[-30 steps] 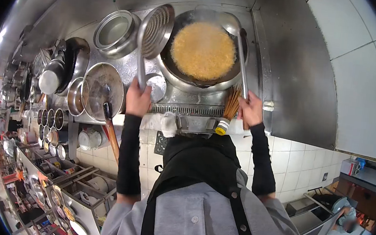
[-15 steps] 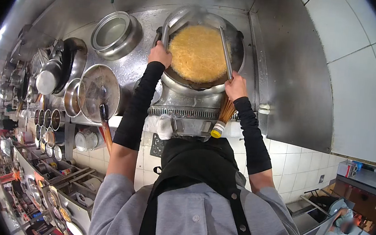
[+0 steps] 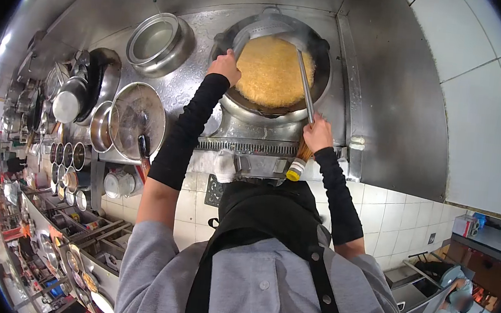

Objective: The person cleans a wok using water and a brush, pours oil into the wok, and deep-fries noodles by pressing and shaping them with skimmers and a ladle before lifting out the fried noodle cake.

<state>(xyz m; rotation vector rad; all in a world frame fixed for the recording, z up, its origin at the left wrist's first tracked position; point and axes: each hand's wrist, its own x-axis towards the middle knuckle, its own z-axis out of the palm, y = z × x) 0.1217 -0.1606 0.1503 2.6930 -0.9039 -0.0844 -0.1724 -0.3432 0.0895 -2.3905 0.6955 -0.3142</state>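
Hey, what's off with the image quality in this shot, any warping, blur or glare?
Head view: fisheye bending and black corners; steam hazes the far rim of the wok; glare streaks the steel counter; the skimmer looks soft.

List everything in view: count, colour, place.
Wok: one, dark, on the stove
Food: one mass, golden, in wok
Skimmer: one, silver, in wok
Ladle: one, silver, in wok
Pot: one, silver, left of wok
Mesh strainer: one, silver, left, nearer
Stick brush: one, brown, stove front
Other cookware: many, mostly silver, far left
Other person: one, grey top, far right
Left hand: one, bare, on skimmer
Right hand: one, bare, on ladle
Sleeves: two, black, forearms
Apron: one, black, torso
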